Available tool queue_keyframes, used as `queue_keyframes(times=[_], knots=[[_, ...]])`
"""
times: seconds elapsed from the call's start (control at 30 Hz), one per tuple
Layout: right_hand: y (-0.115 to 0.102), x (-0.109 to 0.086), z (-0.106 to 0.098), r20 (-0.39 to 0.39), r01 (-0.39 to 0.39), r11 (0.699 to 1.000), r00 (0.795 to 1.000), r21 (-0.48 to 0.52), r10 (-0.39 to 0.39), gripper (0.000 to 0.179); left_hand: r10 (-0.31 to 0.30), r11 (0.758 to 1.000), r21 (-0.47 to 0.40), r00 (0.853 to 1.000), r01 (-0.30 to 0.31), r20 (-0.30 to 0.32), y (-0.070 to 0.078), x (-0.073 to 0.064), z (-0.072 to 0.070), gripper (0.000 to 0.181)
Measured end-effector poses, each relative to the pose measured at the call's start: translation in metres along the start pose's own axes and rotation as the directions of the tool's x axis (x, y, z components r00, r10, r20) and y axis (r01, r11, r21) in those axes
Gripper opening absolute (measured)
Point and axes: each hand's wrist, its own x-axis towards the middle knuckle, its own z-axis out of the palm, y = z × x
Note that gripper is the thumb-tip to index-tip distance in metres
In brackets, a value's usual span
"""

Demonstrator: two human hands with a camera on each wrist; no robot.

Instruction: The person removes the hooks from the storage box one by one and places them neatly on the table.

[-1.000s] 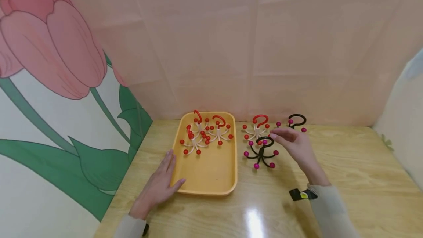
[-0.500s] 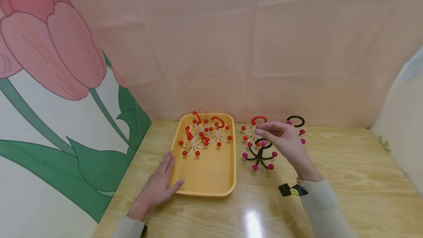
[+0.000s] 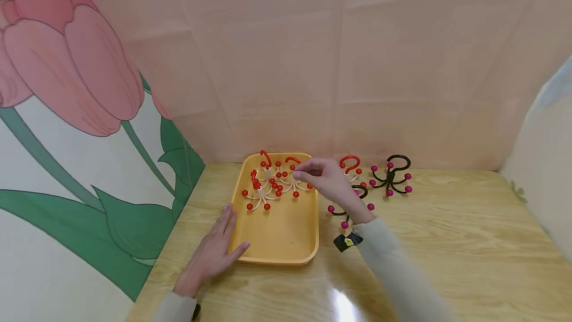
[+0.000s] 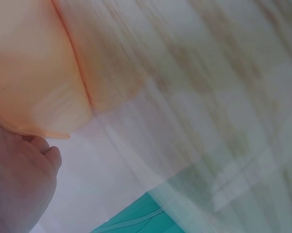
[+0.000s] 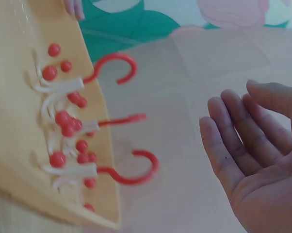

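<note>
Left hand, lower left of centre: straight fingers touch tray. Right hand over tray's upper right: empty, fingers loosely bent. Red-and-white hooks: three in tray, one right of centre beside two black hooks.

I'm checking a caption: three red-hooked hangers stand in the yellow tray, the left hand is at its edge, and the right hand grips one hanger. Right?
Not quite: the right hand is empty, its fingers apart from everything, as the right wrist view shows. Three red-hooked hangers do stand in the yellow tray, with the left hand at its edge.
</note>
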Motion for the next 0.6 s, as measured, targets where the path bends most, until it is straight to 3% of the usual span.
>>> queue_keyframes(times=[0.3,0.6], knots=[[0.006,0.02,0.041,0.047,0.026,0.998,0.999,-0.058,-0.023,0.014,-0.005,1.0,-0.001,1.0,0.005,0.003,0.0,0.002,-0.002,0.099],[0.021,0.035,0.073,0.033,-0.032,0.996,0.999,-0.082,0.035,0.018,0.007,1.0,-0.012,1.0,-0.007,0.005,0.0,0.001,-0.001,0.099]])
